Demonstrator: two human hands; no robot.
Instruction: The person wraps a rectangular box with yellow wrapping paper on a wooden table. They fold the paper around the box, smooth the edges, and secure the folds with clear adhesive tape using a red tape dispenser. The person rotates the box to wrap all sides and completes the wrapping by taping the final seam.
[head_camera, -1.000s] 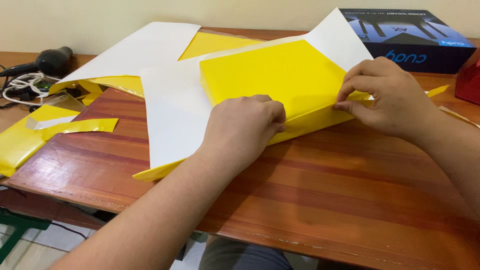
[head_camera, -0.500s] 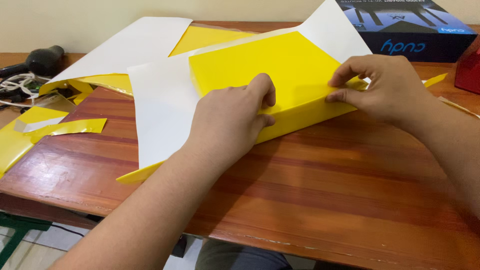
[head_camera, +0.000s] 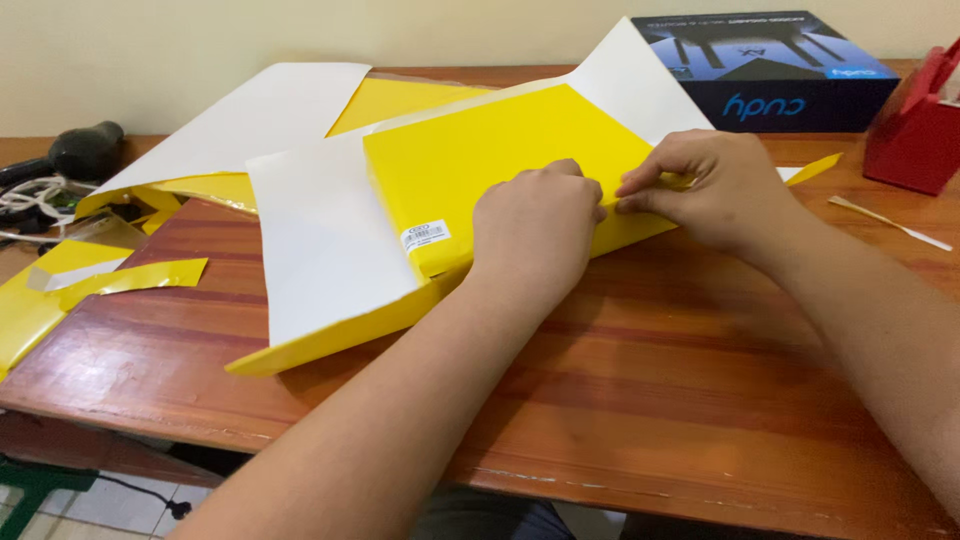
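Head view: brown wooden worktop (head_camera: 700, 380), cream wall behind.
Left hand (head_camera: 535, 230): curled, pressing the yellow wrapped box (head_camera: 480, 160) edge.
Right hand (head_camera: 715, 185): pinching the paper fold.
Box: mid-worktop, on white-backed paper (head_camera: 310, 260).
Back: dark blue box (head_camera: 770, 70).

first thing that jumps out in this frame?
The bright yellow wrapped box at table centre, its paper's white flaps splayed out left and behind. Both hands press its near edge: left hand beside right hand. Behind them, a dark blue box stands by the wall, and a red holder sits at far right.
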